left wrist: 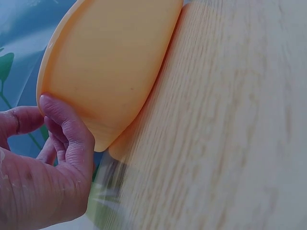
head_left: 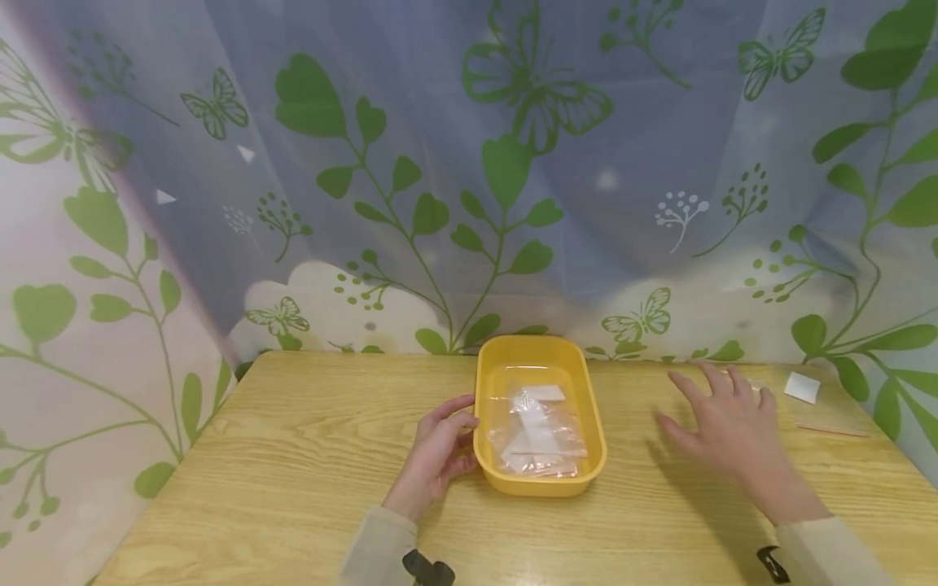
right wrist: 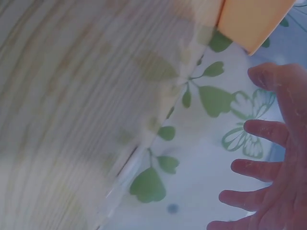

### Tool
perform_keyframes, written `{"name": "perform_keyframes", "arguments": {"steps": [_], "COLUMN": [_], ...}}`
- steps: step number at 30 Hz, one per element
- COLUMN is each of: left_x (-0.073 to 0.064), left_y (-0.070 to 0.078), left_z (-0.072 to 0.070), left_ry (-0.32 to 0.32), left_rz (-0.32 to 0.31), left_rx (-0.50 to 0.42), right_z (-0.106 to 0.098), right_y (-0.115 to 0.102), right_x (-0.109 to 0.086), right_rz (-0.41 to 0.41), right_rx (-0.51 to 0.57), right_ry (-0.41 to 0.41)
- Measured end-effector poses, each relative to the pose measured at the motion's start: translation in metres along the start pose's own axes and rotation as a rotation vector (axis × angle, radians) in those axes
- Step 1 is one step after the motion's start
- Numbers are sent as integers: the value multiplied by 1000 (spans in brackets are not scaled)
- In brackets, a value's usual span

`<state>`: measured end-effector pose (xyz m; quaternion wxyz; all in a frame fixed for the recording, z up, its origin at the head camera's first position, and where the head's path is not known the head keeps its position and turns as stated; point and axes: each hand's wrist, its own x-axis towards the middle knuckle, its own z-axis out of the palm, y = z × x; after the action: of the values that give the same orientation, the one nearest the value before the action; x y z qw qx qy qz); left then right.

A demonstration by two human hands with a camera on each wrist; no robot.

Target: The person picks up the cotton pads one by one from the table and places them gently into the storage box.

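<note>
Sideways is the relation that matters: the loose clear bag (head_left: 835, 413) lies on the table (head_left: 293, 456) toward its far right corner, just to the right of the right hand (head_left: 736, 439), with its white slip (head_left: 802, 388) beyond the knuckles. Its thin red strip (head_left: 831, 430) runs roughly left to right. The right hand is much the nearer; the left hand (head_left: 436, 452) is at the yellow tub (head_left: 538, 487), over on the far side from the bag. The tub's long axis points away from the person, and several clear bags (head_left: 538, 448) overlap inside it.

The right hand holds nothing, fingers spread above the wood. The left hand touches the tub's left side with bent fingers, but whether it truly pinches the rim or only steadies the wall, I cannot tell.

Clear plastic fades into the wood, so the loose bag's left edge is hard to trace, and the right hand may hide part of it. The overlapping bags in the tub cannot be counted surely. In the right wrist view, only a corner of the tub shows.
</note>
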<state>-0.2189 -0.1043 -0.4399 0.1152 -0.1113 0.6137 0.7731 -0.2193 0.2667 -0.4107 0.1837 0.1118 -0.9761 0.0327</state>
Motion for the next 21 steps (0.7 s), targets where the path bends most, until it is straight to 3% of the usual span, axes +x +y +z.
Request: {"name": "perform_keyframes", "arguments": {"steps": [7,16,21], "left_x": [0,-1,-2], "left_y": [-1,0,0], "left_z": [0,1,1], "left_ry": [-1,4,6], "left_rz": [5,5,1], "left_rx": [-8,7,7], "right_z": [4,12,16], "right_y": [14,38,52], "right_x": [0,3,7], "right_rz": [50,56,78], "right_rx": [18,37,41], "right_ry": [-62,-96,-165]}}
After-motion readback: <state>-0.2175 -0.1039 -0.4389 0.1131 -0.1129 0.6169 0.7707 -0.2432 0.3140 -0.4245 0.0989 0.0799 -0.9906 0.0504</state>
